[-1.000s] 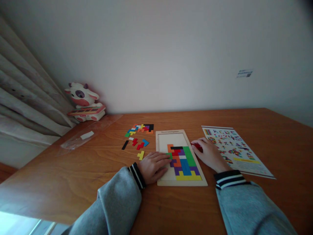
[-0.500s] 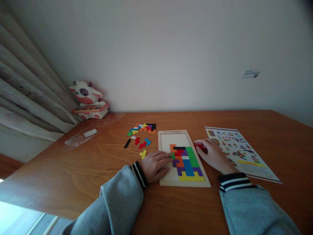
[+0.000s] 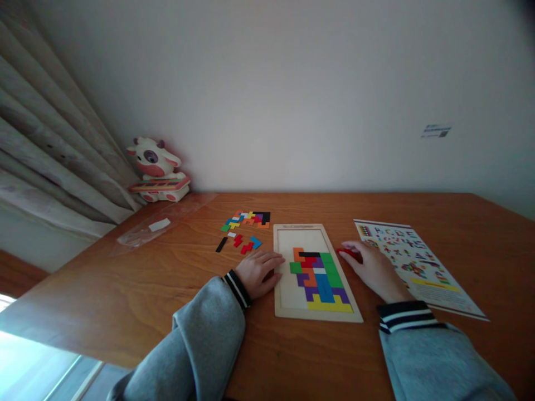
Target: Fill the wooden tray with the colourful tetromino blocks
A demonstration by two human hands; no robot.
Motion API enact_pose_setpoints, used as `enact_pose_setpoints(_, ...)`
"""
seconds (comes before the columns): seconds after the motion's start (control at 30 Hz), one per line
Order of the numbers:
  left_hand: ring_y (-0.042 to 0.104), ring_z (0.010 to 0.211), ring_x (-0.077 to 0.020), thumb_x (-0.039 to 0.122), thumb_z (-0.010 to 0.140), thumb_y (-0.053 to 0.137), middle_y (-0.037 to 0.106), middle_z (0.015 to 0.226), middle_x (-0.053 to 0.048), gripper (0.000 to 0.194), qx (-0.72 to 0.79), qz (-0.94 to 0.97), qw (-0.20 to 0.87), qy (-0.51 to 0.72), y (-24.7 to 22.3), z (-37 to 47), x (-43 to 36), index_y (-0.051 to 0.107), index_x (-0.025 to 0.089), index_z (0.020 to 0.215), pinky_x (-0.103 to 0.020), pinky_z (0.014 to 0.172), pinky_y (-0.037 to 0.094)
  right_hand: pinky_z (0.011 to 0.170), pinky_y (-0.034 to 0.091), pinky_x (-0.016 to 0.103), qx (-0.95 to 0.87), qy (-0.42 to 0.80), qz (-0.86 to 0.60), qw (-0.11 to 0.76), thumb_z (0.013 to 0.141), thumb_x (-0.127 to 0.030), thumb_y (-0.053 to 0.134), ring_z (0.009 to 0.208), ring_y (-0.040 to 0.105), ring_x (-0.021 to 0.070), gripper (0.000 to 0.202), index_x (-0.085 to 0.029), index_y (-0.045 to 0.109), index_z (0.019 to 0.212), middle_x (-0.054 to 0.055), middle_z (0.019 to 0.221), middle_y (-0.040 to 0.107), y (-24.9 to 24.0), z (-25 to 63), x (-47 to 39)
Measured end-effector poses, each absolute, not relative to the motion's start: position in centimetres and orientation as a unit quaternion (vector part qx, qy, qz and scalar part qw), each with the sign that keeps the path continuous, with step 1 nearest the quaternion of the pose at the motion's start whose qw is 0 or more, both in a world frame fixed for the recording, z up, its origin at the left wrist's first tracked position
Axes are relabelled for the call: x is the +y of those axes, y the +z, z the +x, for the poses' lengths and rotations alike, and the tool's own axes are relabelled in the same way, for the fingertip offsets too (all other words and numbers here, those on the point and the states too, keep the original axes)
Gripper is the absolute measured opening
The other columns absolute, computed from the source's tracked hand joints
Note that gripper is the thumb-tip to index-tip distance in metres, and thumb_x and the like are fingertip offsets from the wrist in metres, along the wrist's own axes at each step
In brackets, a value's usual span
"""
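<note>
A pale wooden puzzle board point(image 3: 288, 303) lies flat, its inner part partly filled with coloured block pieces. A green piece point(image 3: 295, 268) sits at the left side of the filled area, an orange piece point(image 3: 298, 254) at its top. My left hand point(image 3: 259, 273) rests at the board's left edge, fingers stretched and holding nothing. To the right of the board, my right hand point(image 3: 374, 268) pinches a red puzzle piece point(image 3: 349, 254) between thumb and fingers. The fingers partly cover that piece, so its full shape is hidden.
Loose coloured pieces lie left of the board, among them a black bar point(image 3: 221, 244) and a blue piece point(image 3: 256, 242). A printed pattern sheet point(image 3: 434, 270) is at the right. Farther left are a clear plastic bag point(image 3: 136, 236) and a toy cow point(image 3: 157, 172).
My left hand has drawn back leftward from the green piece to the board's edge, now covering the loose yellow piece. My right hand keeps the red piece, turned slightly. The view has shifted a little.
</note>
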State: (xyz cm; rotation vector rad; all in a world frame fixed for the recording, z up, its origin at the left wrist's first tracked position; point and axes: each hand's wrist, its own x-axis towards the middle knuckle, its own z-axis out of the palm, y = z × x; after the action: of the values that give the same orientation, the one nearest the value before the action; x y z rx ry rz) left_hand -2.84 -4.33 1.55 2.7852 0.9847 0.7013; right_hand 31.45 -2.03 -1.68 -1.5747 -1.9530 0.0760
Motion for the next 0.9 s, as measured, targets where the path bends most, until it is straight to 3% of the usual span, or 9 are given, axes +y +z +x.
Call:
enact_pose_setpoints(0.2, 0.059, 0.117, -0.0248, 0.033, 0.095, 0.05, 0.063, 0.128, -0.012, 0.036, 0.33, 0.915, 0.057, 0.226, 0.9, -3.0, -4.2, 0.058, 0.016, 0.126, -0.044, 0.101, 0.049, 0.076, 0.054, 0.041, -0.736, -0.04, -0.615, 0.281, 0.095, -0.031, 0.04, 0.084, 0.071, 0.0269, 0.03, -0.02, 0.068, 0.094, 0.012, 0.095, 0.075, -0.8, 31.2, -2.3)
enact_pose_setpoints(0.53, 0.046, 0.132, -0.0271, 0.032, 0.098, 0.044, 0.055, 0.141, -0.008, 0.037, 0.328, 0.917, 0.058, 0.22, 1.7, -0.8, -4.0, 0.054, 0.021, 0.132, -0.05, 0.109, 0.04, 0.085, 0.053, 0.042, -0.749, -0.06, -0.597, 0.282, 0.093, -0.022, 0.041, 0.096, 0.067, 0.0282, 0.029, -0.015, 0.064, 0.109, 0.015, 0.105, 0.072, -1.3, 30.8, -2.1)
enact_pose_setpoints(0.9, 0.051, 0.126, -0.0251, 0.03, 0.1, 0.041, 0.061, 0.133, -0.006, 0.035, 0.298, 0.927, 0.092, 0.207, 2.0, 0.2, -3.6, 0.054, 0.021, 0.132, -0.045, 0.107, 0.041, 0.083, 0.052, 0.041, -0.745, -0.043, -0.598, 0.293, 0.092, -0.021, 0.042, 0.094, 0.066, 0.0287, 0.028, -0.015, 0.064, 0.108, 0.015, 0.102, 0.071, -1.7, 30.7, -1.9)
